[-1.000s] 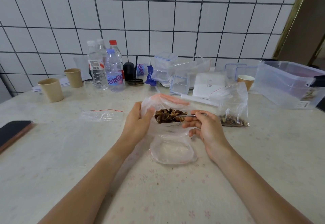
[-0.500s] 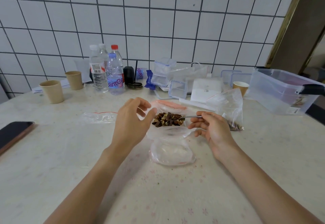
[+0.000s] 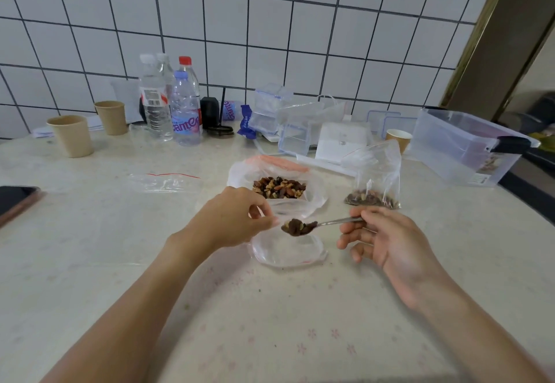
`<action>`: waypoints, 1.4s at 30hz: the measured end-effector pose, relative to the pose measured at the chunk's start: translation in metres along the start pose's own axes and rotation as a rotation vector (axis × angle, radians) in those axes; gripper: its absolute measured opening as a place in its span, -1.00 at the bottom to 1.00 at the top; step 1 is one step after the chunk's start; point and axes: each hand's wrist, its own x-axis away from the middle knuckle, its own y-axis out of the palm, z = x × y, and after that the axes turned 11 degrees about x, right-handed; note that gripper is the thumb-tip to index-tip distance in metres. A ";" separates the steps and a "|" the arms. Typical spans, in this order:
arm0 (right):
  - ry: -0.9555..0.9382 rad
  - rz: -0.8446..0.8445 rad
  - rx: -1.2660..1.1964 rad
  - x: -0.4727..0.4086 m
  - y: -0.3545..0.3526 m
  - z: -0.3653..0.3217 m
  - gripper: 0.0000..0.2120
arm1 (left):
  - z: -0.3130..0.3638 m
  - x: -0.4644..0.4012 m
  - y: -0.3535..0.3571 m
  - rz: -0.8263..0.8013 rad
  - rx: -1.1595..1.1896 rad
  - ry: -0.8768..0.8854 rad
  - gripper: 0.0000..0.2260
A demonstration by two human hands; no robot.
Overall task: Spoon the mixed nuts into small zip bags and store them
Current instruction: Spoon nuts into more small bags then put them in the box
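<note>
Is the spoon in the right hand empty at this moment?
No, the spoon held by the right hand carries a heap of mixed nuts over the small zip bag.

It looks like a home kitchen or dining corner: a white tiled wall (image 3: 270,37) stands behind the table (image 3: 90,247), with water bottles (image 3: 168,106), paper cups (image 3: 72,135) and plastic food boxes (image 3: 462,148) along it.
</note>
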 end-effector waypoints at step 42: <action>0.077 0.041 0.223 -0.069 0.059 0.002 -0.80 | -0.038 -0.021 0.010 0.468 0.105 -0.199 -0.60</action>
